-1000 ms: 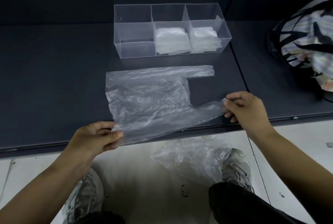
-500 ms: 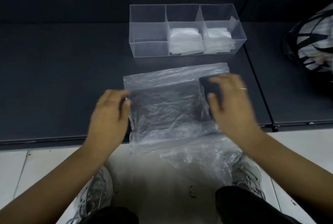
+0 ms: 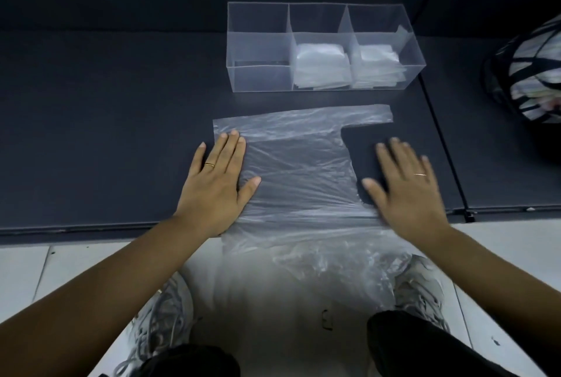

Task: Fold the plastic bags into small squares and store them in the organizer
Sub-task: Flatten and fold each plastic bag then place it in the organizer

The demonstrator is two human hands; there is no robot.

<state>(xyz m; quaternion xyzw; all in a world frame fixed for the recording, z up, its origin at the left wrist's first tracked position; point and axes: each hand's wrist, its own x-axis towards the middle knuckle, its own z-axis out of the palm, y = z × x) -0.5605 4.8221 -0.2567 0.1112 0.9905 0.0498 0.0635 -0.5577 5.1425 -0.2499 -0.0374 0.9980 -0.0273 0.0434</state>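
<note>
A clear plastic bag (image 3: 300, 161) lies flat on the dark table (image 3: 100, 121), handles to the right, its near edge hanging over the table's front. My left hand (image 3: 218, 182) presses flat on the bag's left side, fingers straight. My right hand (image 3: 406, 188) lies flat at the bag's lower handle, fingers spread, slightly blurred. Behind the bag stands a clear three-compartment organizer (image 3: 261, 79). Folded white bags fill its middle (image 3: 321, 65) and right (image 3: 378, 65) compartments; the left one holds nothing.
More crumpled clear plastic (image 3: 340, 258) hangs below the table's front edge, over my shoes on the white tiled floor. A black-and-white patterned bag (image 3: 528, 70) sits at the right. A seam (image 3: 446, 149) splits the table right of the organizer.
A second ago both hands pinched the bag's near corners at the table edge. They laid it flat and now press on it with straight fingers, spread further apart.
</note>
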